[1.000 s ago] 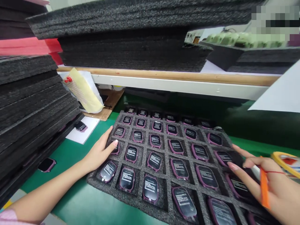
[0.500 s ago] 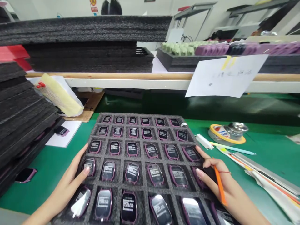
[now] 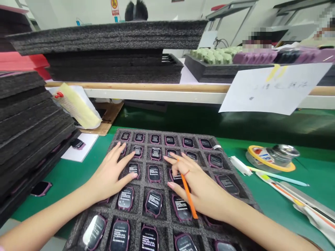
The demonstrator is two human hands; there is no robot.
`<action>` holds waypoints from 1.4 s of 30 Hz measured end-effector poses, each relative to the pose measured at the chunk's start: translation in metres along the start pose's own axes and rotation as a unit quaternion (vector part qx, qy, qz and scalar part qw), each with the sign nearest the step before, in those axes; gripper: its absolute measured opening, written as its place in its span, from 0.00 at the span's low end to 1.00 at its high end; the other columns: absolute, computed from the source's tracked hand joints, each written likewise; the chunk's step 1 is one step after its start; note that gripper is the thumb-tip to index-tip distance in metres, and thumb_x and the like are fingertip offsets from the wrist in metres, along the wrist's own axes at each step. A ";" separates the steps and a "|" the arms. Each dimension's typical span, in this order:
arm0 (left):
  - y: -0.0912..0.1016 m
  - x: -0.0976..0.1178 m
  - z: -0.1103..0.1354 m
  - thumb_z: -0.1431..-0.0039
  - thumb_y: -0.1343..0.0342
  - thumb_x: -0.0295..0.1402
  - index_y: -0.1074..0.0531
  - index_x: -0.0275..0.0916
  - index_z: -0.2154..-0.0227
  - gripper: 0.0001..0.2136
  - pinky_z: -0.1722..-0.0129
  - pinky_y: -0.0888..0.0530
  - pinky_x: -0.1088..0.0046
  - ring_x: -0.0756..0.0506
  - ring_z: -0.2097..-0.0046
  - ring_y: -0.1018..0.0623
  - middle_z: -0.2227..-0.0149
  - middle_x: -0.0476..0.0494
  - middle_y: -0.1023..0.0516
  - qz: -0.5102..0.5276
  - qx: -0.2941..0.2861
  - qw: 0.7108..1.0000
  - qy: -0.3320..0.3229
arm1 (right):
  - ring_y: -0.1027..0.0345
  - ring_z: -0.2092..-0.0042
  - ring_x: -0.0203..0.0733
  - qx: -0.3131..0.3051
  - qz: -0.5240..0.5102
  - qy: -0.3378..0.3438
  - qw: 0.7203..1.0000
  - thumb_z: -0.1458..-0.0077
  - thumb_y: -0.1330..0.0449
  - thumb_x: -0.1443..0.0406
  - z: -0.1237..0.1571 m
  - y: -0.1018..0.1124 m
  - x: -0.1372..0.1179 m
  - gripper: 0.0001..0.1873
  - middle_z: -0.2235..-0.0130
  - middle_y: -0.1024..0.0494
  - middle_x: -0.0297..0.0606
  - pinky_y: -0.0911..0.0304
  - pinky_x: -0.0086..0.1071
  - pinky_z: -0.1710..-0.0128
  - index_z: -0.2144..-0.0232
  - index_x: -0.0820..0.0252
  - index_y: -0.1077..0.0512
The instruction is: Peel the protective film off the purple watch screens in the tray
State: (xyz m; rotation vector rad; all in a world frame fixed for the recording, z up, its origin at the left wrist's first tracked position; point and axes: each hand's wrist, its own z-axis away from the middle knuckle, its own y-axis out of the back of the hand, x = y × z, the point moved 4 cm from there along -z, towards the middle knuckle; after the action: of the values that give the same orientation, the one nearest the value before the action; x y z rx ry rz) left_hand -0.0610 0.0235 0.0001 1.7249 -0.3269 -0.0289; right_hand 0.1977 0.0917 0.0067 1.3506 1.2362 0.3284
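Note:
A dark foam tray lies before me, its square compartments each holding a smartwatch with a purple case and small white text on a lit screen. My left hand is open over the left part of the tray, fingers spread across watches in the upper rows. Over the middle of the tray is my right hand, with a flat orange stick held in its curled fingers. Its thumb and forefinger are apart above a watch, partly hiding several others. Whether the fingertips touch the screens I cannot tell.
Stacked black foam trays rise at the left, a loose watch beside them. A shelf spans the back. At the right lie a tape roll, a metal-topped jar, a light-blue pen and a steel ruler.
Both hands have left the tray's side edges and moved inward over the watches. The orange stick has come along in my right hand. The view has shifted slightly left.

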 end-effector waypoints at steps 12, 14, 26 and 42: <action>-0.003 -0.003 -0.009 0.30 0.51 0.51 0.39 0.38 0.33 0.30 0.31 0.44 0.40 0.32 0.27 0.51 0.29 0.32 0.47 0.026 0.011 0.999 0.017 | 0.50 0.29 0.54 0.014 -0.049 0.007 0.999 0.33 0.44 0.65 -0.025 -0.012 0.007 0.09 0.37 0.30 0.49 0.52 0.69 0.32 0.63 0.53 0.44; -0.003 -0.005 -0.009 0.30 0.52 0.51 0.37 0.40 0.34 0.28 0.31 0.44 0.40 0.32 0.27 0.51 0.29 0.33 0.46 0.037 0.011 0.999 0.027 | 0.50 0.29 0.55 0.021 -0.061 0.002 0.998 0.33 0.44 0.65 -0.026 -0.012 0.009 0.09 0.38 0.30 0.49 0.52 0.70 0.33 0.63 0.53 0.43; 0.013 -0.033 -0.001 0.30 0.52 0.52 0.28 0.45 0.43 0.22 0.32 0.39 0.43 0.35 0.31 0.40 0.34 0.39 0.36 0.094 0.081 0.989 0.080 | 0.48 0.30 0.50 0.115 -0.078 -0.031 0.990 0.32 0.48 0.59 -0.017 0.019 0.019 0.10 0.41 0.26 0.46 0.49 0.67 0.34 0.65 0.51 0.45; 0.008 -0.046 0.019 0.28 0.56 0.50 0.28 0.50 0.40 0.22 0.32 0.41 0.41 0.31 0.29 0.46 0.29 0.39 0.45 0.002 0.031 0.995 0.098 | 0.41 0.33 0.56 0.107 -0.054 -0.043 0.992 0.33 0.48 0.56 0.001 0.005 0.049 0.10 0.44 0.23 0.46 0.39 0.69 0.40 0.66 0.50 0.43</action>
State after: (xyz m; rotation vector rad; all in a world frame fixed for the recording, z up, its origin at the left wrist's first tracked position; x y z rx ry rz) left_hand -0.1101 0.0146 -0.0034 1.7721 -0.1869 0.1533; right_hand 0.2197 0.1318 -0.0126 1.4577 1.2927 0.0617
